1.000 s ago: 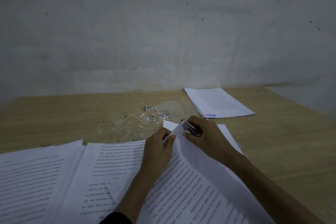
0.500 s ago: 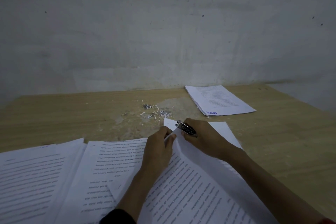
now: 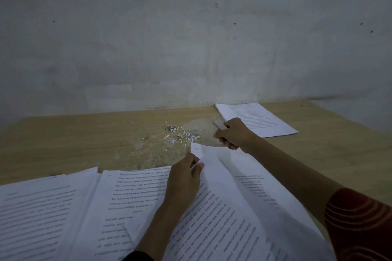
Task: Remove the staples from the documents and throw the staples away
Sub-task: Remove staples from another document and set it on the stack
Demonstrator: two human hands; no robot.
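A printed document (image 3: 222, 214) lies in front of me with its top pages folded up at the far corner. My left hand (image 3: 184, 178) pinches that raised corner between thumb and fingers. My right hand (image 3: 232, 133) grips a small metal staple remover (image 3: 219, 125) and hovers beyond the corner, beside a heap of pulled staples and paper scraps (image 3: 182, 135) on the wooden table (image 3: 84, 140). No staple is visible in the corner or in the tool.
More printed sheets (image 3: 42, 214) are spread at the near left, partly under the document. A separate stapled stack (image 3: 254, 118) lies at the back right against the grey wall (image 3: 191, 38). The table's right edge runs diagonally at far right.
My right hand has lifted the staple remover off the document's corner and carried it away toward the staple heap. My left hand keeps pinching the corner.
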